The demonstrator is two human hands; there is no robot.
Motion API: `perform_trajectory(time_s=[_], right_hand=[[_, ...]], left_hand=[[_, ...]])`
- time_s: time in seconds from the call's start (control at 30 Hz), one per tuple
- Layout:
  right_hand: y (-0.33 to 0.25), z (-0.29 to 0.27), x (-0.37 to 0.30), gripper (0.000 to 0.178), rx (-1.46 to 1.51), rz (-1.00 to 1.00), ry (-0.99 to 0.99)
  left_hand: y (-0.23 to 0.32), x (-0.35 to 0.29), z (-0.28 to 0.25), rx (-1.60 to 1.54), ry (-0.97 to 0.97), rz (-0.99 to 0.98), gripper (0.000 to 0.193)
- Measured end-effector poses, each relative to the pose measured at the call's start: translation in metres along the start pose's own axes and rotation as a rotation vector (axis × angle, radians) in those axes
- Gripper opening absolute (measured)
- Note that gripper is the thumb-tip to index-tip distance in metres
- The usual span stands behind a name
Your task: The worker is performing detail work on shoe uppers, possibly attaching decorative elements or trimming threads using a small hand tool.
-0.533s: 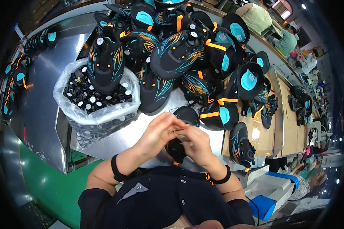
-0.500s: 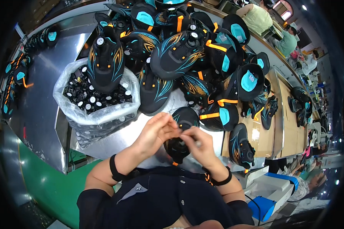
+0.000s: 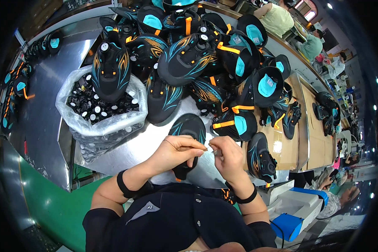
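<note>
Over the near edge of the metal table, my left hand [image 3: 176, 152] is closed, thumb and fingertips pressed together in a pinch. My right hand [image 3: 229, 158] faces it, a short gap away, its fingers also pinched; a small pale bit shows at its fingertips, too small to name. Whatever the left fingertips hold cannot be made out. Beneath and behind my left hand lies a black shoe upper [image 3: 189, 124] with blue lines, its toe pointing away from me and its middle partly hidden by the hand.
A clear plastic bag [image 3: 103, 126] of black parts with white round caps stands at left, a shoe upper [image 3: 110, 75] resting on it. Many more uppers [image 3: 185, 59] are heaped behind. Another upper [image 3: 260, 157] lies at right, near a blue-and-white machine [image 3: 296, 210].
My hands have drawn slightly apart and the left fingers have closed into a tighter pinch. The view has shifted a little, so the heap and bag appear slightly further left.
</note>
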State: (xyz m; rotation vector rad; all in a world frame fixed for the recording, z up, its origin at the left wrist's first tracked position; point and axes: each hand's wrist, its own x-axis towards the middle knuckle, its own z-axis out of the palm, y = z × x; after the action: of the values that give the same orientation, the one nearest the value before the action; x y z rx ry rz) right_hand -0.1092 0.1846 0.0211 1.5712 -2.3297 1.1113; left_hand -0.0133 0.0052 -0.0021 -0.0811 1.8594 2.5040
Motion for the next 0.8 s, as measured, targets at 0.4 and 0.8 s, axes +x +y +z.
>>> perform_trajectory(time_s=[0.4, 0.8], right_hand=[[-0.003, 0.001, 0.004, 0.017, 0.438, 0.321, -0.076], [-0.002, -0.008, 0.002, 0.055, 0.097, 0.367, -0.306]], left_hand=[[-0.011, 0.002, -0.014, -0.240, 0.108, -0.052, 0.012], [-0.007, -0.001, -0.001, 0.344, 0.123, 0.112, 0.013]])
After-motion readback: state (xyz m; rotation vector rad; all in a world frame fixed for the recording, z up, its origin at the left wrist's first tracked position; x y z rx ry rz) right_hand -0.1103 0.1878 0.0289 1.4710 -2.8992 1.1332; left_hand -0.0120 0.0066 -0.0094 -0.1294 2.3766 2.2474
